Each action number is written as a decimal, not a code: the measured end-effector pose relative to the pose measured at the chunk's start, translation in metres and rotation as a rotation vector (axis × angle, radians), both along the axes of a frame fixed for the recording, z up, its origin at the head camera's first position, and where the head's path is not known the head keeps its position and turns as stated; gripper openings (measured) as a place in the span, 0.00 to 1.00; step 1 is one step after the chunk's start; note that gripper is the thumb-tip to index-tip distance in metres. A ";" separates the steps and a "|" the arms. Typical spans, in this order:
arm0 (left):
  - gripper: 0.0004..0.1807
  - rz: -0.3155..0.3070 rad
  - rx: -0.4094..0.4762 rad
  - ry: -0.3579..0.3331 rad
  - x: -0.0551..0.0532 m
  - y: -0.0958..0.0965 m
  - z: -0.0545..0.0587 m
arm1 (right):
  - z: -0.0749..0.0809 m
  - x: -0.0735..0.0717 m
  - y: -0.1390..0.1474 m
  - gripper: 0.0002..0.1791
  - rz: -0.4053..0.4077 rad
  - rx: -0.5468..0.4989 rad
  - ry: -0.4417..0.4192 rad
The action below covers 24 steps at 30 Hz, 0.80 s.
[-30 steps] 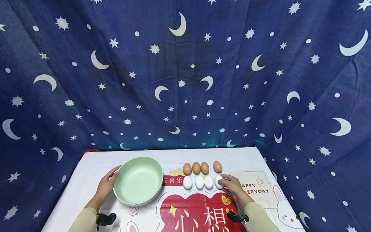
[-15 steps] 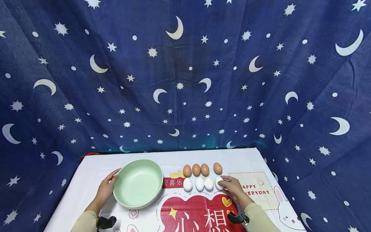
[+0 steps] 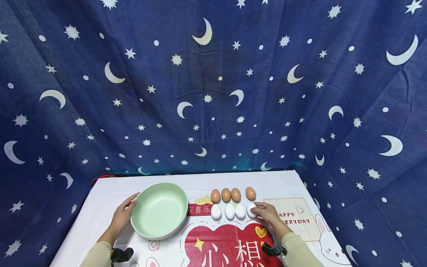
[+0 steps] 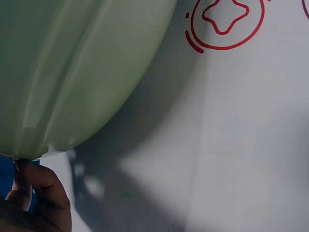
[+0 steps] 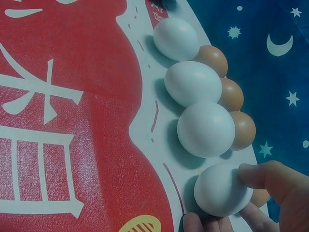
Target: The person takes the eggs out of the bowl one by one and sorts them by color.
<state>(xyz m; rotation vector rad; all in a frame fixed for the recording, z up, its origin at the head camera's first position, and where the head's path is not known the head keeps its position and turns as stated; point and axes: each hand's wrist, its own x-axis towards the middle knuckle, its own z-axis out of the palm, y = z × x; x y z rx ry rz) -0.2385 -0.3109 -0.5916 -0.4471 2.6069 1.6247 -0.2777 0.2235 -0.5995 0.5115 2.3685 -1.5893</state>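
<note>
My left hand [image 3: 121, 216] grips the left rim of a wide pale green bowl [image 3: 159, 211] in the head view. In the left wrist view, bent fingers [image 4: 46, 186] meet the bowl's edge, whose outer wall fills the upper left. My right hand [image 3: 271, 217] holds the rightmost white egg [image 5: 222, 191], thumb on top and fingertips around its lower side. More white eggs [image 3: 240, 211] lie in a row to its left, the last slightly apart from the other two. Behind them is a row of brown eggs [image 3: 226, 194], one of which [image 3: 250, 193] sits apart at the right.
A white tablecloth [image 3: 200, 180] printed with a red heart shape [image 3: 213, 237], lettering and rabbits covers the table. Dark blue curtain [image 3: 213, 111] with moons and stars hangs behind and at both sides. Each wrist carries a black strapped device [image 3: 274, 249].
The white egg under my right hand has shifted slightly left, narrowing the gap to its neighbour. My left hand stays at the bowl, and the head view has tilted a little.
</note>
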 end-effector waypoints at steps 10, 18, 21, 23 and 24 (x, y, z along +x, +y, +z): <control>0.29 -0.006 -0.072 0.045 0.001 -0.001 0.001 | 0.005 0.001 -0.001 0.34 -0.007 -0.023 -0.013; 0.32 -0.048 -0.171 0.025 0.005 0.000 0.009 | 0.016 0.010 0.004 0.32 0.002 -0.022 -0.023; 0.32 -0.050 -0.221 0.045 0.008 0.002 0.014 | 0.022 0.009 0.006 0.32 0.003 0.022 -0.015; 0.32 -0.030 -0.247 0.073 0.010 0.003 0.017 | 0.028 0.007 0.008 0.31 0.011 0.055 0.018; 0.33 -0.017 -0.258 0.087 0.011 0.004 0.020 | 0.031 0.006 0.008 0.30 0.013 0.074 0.039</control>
